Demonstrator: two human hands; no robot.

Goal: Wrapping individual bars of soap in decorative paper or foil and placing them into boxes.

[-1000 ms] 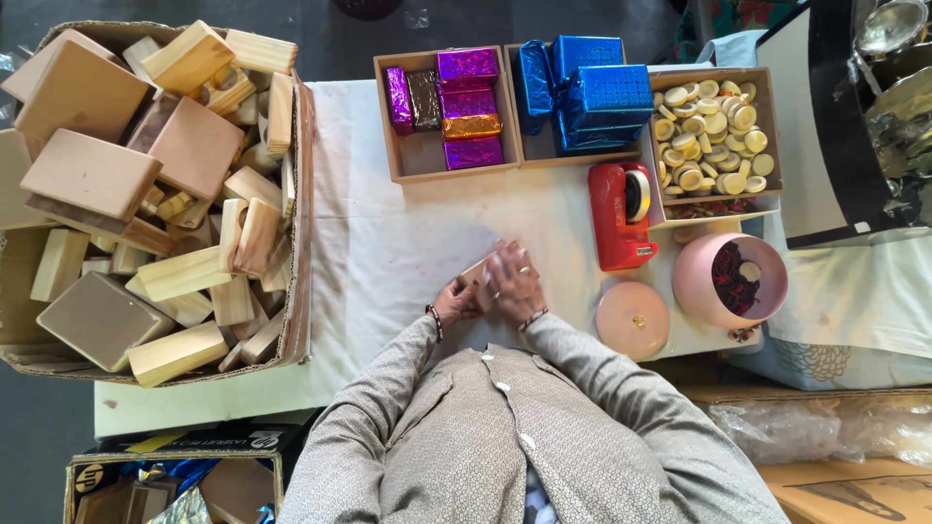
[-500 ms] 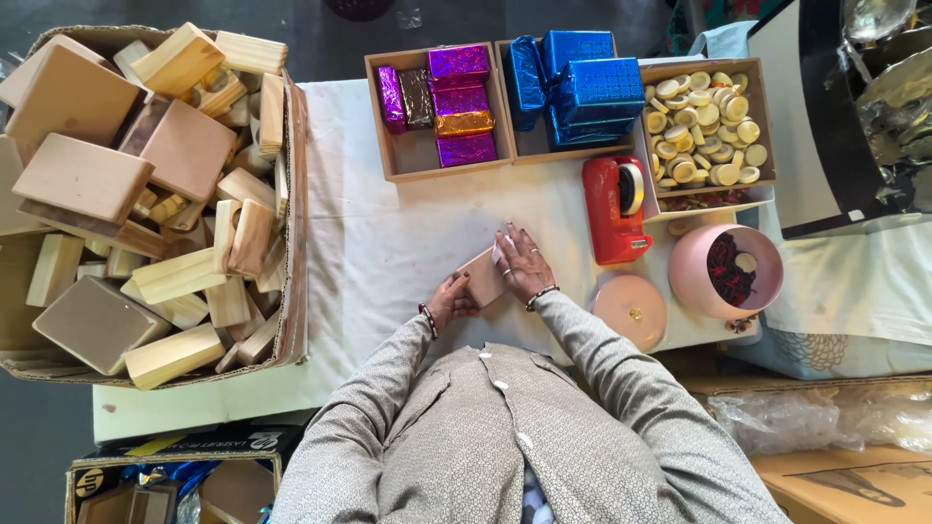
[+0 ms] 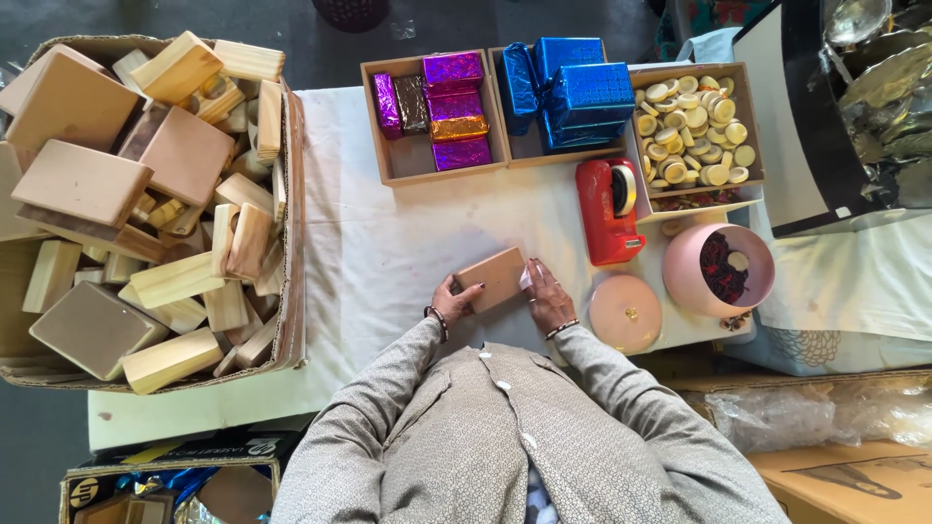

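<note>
The person is holding a flat wooden block (image 3: 492, 278) between both hands over the white-covered worktop (image 3: 388, 252). The left hand (image 3: 452, 299) is closing its grip on the block's lower left end, fingers curled against the edge. The right hand (image 3: 549, 296) is pressing its fingers against the block's right end, where a small pale scrap is showing under the fingertips; what it is cannot be told. The block is lying between the two grips, its long axis running left to right and tilting slightly up toward the right, broad face upward.

Just right of the right hand, a round pink lid (image 3: 625, 312) is lying flat, and beyond it a pink bowl (image 3: 718, 269) is holding dark red bits. A red tape dispenser (image 3: 608, 210) is standing above the lid. At the far edge, three open brown trays are sitting side by side: one with purple and gold foil-wrapped packages (image 3: 442, 112), one with blue foil-wrapped packages (image 3: 573, 89), one with pale round wooden discs (image 3: 696, 134). Far left, a cardboard box (image 3: 290, 233) is holding many bare wooden blocks.
</note>
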